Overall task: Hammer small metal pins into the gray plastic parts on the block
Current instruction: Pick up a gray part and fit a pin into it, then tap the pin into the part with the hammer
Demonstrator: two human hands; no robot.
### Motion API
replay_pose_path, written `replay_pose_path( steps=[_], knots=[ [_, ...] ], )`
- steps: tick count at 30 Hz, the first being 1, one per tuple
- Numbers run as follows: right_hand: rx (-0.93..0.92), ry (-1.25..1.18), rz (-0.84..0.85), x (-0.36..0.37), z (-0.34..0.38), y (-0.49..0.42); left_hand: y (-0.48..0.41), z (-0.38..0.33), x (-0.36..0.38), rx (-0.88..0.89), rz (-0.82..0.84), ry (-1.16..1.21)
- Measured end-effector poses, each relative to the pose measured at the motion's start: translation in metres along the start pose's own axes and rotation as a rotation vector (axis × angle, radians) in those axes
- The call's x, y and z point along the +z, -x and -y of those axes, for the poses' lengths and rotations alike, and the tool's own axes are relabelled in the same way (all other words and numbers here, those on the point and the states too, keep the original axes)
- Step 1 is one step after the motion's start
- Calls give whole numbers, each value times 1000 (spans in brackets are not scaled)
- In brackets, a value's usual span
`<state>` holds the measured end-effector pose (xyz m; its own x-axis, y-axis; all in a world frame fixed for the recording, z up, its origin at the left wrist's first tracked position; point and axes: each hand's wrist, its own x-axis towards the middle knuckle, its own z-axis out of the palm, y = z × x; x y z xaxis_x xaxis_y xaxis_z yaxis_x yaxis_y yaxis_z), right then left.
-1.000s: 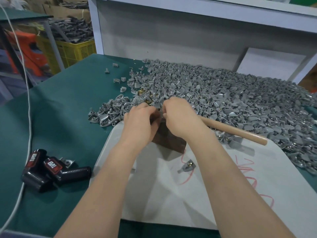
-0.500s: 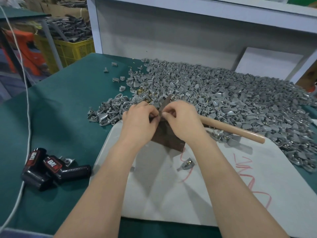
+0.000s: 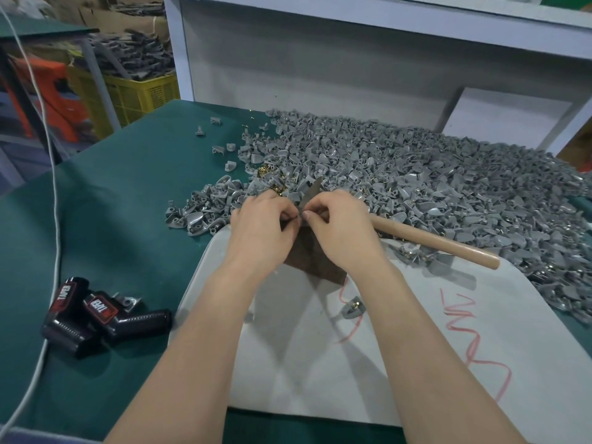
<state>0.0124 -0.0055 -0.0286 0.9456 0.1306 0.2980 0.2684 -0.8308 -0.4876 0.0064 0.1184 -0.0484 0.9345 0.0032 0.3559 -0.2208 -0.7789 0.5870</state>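
Head view: my left hand (image 3: 262, 227) and right hand (image 3: 341, 229) meet fingertip to fingertip. Both are curled, pinching one gray part (image 3: 311, 191) over the brown block (image 3: 304, 262) on the white board (image 3: 320, 363). Any pin is too small to tell. The wooden hammer handle (image 3: 442, 243) pokes out from under my right hand, beside the pile of gray parts (image 3: 416, 174). Black tools (image 3: 102, 318) lie at the left.

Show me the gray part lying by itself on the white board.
The lone gray part beside the red scribble on the white board, in front of the brown block. Other parts on the board lie clustered by the hammer handle.
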Motion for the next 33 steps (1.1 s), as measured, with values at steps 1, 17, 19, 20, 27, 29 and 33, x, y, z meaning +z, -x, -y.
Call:
replay_pose_path(
  steps=[1,17,19,20,27,29,33],
  knots=[
    [15,-8,0,0,0,0,0,0,0,-1,0,3],
    [117,-132,-26,1,1,1,0,-1,0,9,-4,15],
    [105,-111,-35,2,0,1,0,-1,0,9,-7,23],
    [99,-99,-36,3,0,1,0,-1,0,10,-9,21],
    [63,-64,-11,-3,-4,-2,1,-1,1,8,-12,24],
    [127,-84,-99,-15,-19,-4,1,-1,0,-4,3,25],
    [396,385,20,-27,-50,-10,1,-2,-2,-38,14,8]
  ],
)
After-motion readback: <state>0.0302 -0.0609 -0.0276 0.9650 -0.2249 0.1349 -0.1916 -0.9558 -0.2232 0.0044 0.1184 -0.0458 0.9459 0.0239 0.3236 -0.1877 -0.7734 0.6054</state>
